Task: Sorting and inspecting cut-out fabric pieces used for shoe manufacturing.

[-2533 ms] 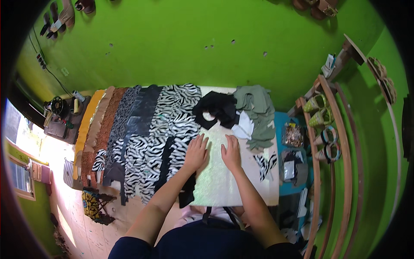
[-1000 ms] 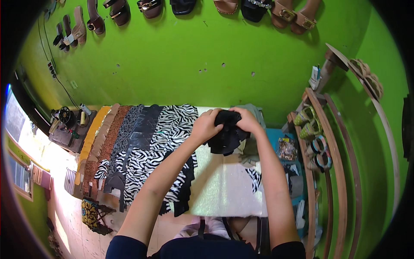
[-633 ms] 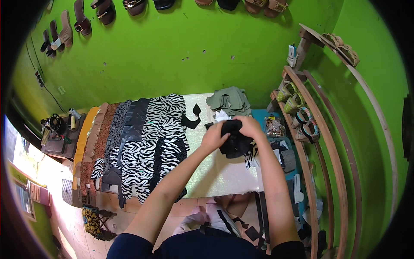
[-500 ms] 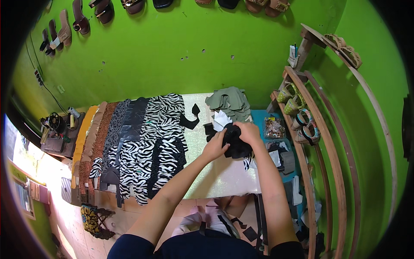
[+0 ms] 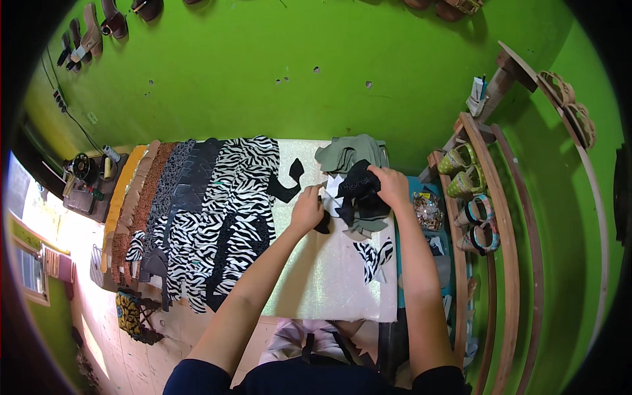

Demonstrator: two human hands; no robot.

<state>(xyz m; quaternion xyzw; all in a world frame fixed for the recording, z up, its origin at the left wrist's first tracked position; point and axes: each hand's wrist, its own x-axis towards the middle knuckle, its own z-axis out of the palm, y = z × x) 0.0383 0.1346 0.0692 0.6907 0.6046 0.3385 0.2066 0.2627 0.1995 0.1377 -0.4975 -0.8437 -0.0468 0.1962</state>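
My right hand [image 5: 392,187] grips a bunch of black cut pieces [image 5: 361,178] by its right end, above the right part of the table. Pinched in my left hand [image 5: 308,209], to the left of that bunch, is a small black piece [image 5: 323,222], mostly hidden by the fingers. White pieces [image 5: 333,191] show between the hands. Below the black bunch lie grey-green scraps [image 5: 365,227]. A zebra-print piece [image 5: 374,259] rests nearer to me, and a stack of olive-green pieces [image 5: 349,153] lies behind my hands.
Rows of zebra-print pieces [image 5: 247,191] and other coloured cut material cover the table's left half. Two black pieces [image 5: 284,191] lie beside them. A wooden rack [image 5: 497,263] with sandals [image 5: 479,224] stands at the right, next to a bag of small parts [image 5: 428,209]. A sewing machine [image 5: 85,174] is far left.
My hands have moved apart: the left drew leftward with a small black piece, the right moved up and right with the black bunch. Grey-green scraps and the zebra-print piece now show more fully.
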